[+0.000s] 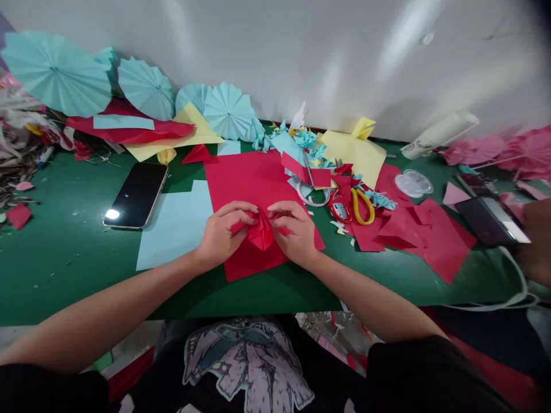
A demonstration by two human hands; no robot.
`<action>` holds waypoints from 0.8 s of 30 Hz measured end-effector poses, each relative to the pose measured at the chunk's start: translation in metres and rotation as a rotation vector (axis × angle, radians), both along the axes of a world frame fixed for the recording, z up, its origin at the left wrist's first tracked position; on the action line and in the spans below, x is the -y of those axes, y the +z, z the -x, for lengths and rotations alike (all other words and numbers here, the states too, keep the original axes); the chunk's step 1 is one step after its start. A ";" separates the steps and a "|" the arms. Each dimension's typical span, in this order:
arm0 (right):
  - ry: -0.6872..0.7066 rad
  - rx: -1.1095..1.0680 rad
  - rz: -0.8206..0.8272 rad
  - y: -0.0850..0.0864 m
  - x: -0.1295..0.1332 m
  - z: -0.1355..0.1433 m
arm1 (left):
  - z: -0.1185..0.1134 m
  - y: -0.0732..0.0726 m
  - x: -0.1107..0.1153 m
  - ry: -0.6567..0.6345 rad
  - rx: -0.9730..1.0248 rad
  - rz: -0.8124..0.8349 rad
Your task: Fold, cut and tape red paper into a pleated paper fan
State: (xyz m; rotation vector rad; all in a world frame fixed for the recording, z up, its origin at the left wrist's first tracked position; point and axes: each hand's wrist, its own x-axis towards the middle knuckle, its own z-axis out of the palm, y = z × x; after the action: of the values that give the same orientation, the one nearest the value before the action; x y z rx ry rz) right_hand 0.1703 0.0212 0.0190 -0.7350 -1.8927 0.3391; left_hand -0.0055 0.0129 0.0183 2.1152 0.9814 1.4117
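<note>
A folded red paper piece [262, 232] with pointed pleats is held between my two hands, its tip pointing toward me. My left hand [226, 232] pinches its left side, fingers curled. On the right side, my right hand [295, 232] grips it with thumb and fingertips. Beneath both hands lies a large red paper sheet [245, 180] on the green table [64, 275]. A light blue sheet [170, 235] extends from the red sheet's left edge.
A phone [136, 195] lies at left. Scissors with red and yellow handles [363, 206] sit right among paper scraps. Blue pleated paper fans [228, 112] line the wall. Red papers [443, 235], a white roll [441, 135] and a person's blurred hand [540, 241] are at right.
</note>
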 end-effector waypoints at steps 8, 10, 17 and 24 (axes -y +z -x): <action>0.047 0.097 -0.237 -0.005 -0.002 -0.006 | -0.002 0.001 -0.002 -0.099 0.050 -0.186; 0.041 0.108 -0.258 -0.005 -0.002 -0.006 | -0.001 0.001 -0.002 -0.098 0.039 -0.202; 0.046 0.104 -0.290 0.000 -0.001 -0.005 | 0.000 0.000 -0.001 -0.061 0.051 -0.208; 0.066 0.110 -0.312 0.004 -0.001 -0.004 | 0.002 -0.003 0.001 0.008 -0.009 -0.099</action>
State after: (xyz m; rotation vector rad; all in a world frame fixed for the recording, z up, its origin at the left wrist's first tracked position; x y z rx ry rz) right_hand 0.1744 0.0222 0.0233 -0.4896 -2.0171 0.0409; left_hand -0.0079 0.0116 0.0156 2.1923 0.9422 1.4844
